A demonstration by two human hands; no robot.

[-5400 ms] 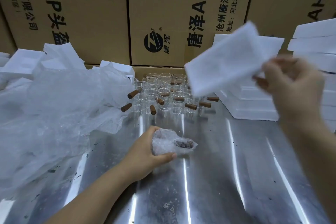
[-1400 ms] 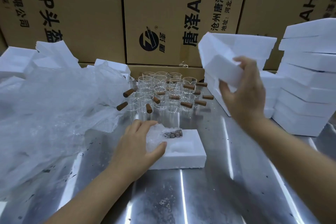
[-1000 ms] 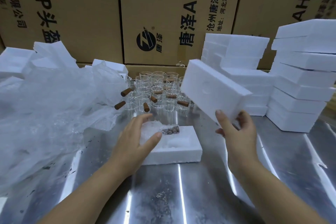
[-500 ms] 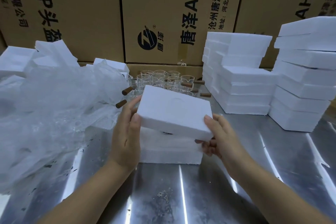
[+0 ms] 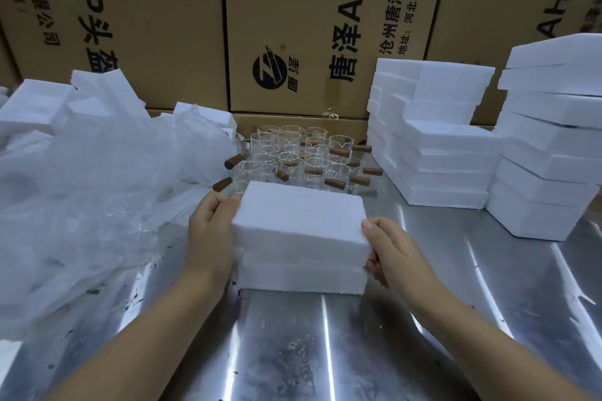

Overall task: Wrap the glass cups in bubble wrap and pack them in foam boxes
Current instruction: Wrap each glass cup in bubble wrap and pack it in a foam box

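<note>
A white foam lid point(image 5: 301, 218) lies on top of the foam box base point(image 5: 299, 277) at the middle of the steel table point(image 5: 325, 352). My left hand point(image 5: 208, 231) grips the lid's left end, and my right hand point(image 5: 387, 247) grips the right end of lid and base. The wrapped cup is hidden inside the box. Behind the box stand several glass cups point(image 5: 293, 153) with brown wooden handles. A heap of bubble wrap point(image 5: 91, 192) covers the table's left side.
Stacks of foam boxes point(image 5: 439, 146) rise at the right, with a taller stack point(image 5: 550, 140) further right. More foam pieces point(image 5: 65, 98) lie behind the bubble wrap. Cardboard cartons point(image 5: 293, 26) wall off the back.
My right hand brought the foam lid from the stack down onto the base. My left hand left the wrapped cup and took the lid's left end. The lid now sits flat over the base.
</note>
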